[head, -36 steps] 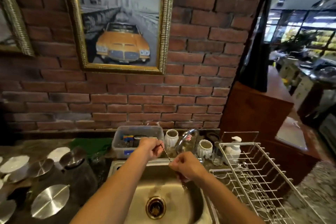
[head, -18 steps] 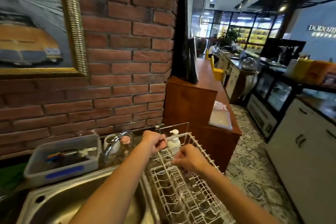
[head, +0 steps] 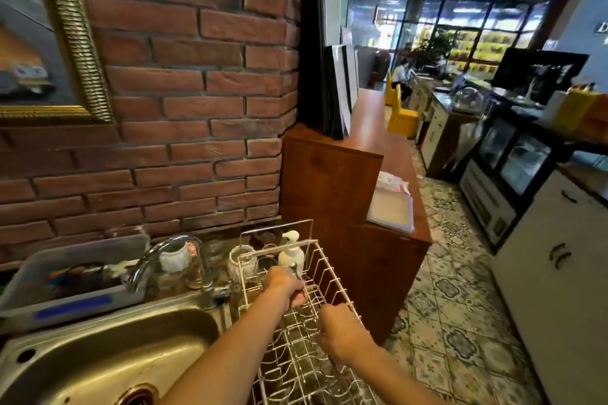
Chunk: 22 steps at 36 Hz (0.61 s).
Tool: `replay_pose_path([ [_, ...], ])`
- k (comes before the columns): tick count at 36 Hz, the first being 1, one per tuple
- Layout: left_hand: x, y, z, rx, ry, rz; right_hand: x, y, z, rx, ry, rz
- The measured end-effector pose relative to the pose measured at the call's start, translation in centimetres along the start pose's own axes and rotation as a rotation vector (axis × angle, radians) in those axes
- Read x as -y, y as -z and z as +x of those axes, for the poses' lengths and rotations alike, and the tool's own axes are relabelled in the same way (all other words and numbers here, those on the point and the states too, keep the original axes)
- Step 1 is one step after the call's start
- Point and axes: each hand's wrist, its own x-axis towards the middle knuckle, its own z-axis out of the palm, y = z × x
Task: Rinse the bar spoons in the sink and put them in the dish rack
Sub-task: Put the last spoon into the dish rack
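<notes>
Both my hands are over the white wire dish rack (head: 330,262), to the right of the steel sink (head: 98,355). My left hand (head: 285,286) is curled round a thin metal bar spoon (head: 297,269); only a short end shows above the fingers. Lower and to the right, my right hand (head: 342,329) has its fingers curled down among the rack wires and seems to pinch the spoon's other end, which is hidden. No water runs from the faucet (head: 154,253).
A soap pump bottle (head: 291,251) and white ceramic cups (head: 241,261) stand behind the rack. A plastic tub (head: 65,276) sits behind the sink against the brick wall. A wooden counter (head: 329,191) rises right of the rack, with tiled floor beyond.
The view swung right from the sink to the rack. Both hands carried the spoon from over the sink to the rack and have lowered into it.
</notes>
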Motion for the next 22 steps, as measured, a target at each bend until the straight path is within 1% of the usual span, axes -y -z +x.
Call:
replay_pose_path([
  [7, 0.1, -1.8, 1.0, -0.07, -0.018, 0.117, -0.9, -0.5, 0.9, 0.049, 0.004, -0.033],
  [13, 0.5, -2.9, 1.9, -0.172, -0.039, 0.385, -1.1, -0.7, 1.0, 0.098, 0.051, -0.123],
  [17, 0.7, -3.3, 1.6, -0.158, -0.008, 0.38, -1.0, -1.2, 0.8, 0.092, 0.073, -0.167],
  [22, 0.8, -3.5, 2.2, -0.19, -0.052, 0.462, -1.1, -1.8, 1.0, 0.08, 0.097, -0.212],
])
